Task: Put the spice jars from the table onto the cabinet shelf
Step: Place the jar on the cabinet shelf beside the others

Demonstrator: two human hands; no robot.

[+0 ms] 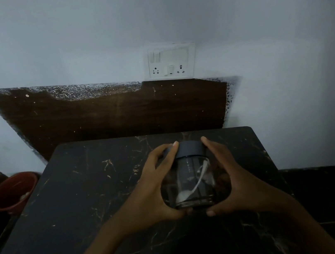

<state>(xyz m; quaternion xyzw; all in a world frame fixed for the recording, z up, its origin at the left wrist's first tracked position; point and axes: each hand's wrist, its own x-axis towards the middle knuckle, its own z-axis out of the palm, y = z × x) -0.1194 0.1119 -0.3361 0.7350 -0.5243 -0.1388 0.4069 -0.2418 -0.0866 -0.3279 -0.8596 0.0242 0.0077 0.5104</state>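
Note:
A clear glass spice jar with a dark lid stands upright on the black marble table, right of its middle. Something pale and curved, like a small spoon, lies inside it. My left hand wraps the jar's left side, with the fingertips up at the lid and the thumb under its base. My right hand grips the right side in the same way. No other jars show, and the cabinet shelf is out of view.
A dark wooden panel and a white switch-and-socket plate are on the wall behind the table. A red bucket stands on the floor at the left. Dark floor lies to the right of the table.

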